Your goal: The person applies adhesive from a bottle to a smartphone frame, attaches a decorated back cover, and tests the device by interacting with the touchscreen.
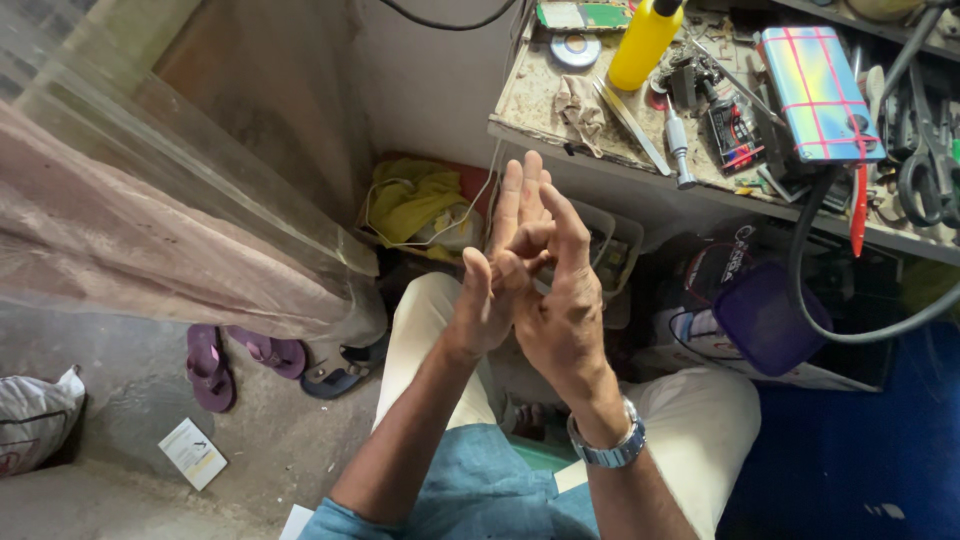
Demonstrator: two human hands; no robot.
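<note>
Room above lap; cluttered bench (540,100) blocks ahead, curtain (150,220) left.

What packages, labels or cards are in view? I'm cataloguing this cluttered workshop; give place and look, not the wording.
Card: floor, lower left; small white rectangle, dark mark.
Sack: left edge, floor; white, red print.
Box: bench, upper right; flat rectangle, iridescent blue-green, pink bands.
Bottle: bench; yellow, black cap.
Carton: under the bench; white, a purple tub on it.
</note>
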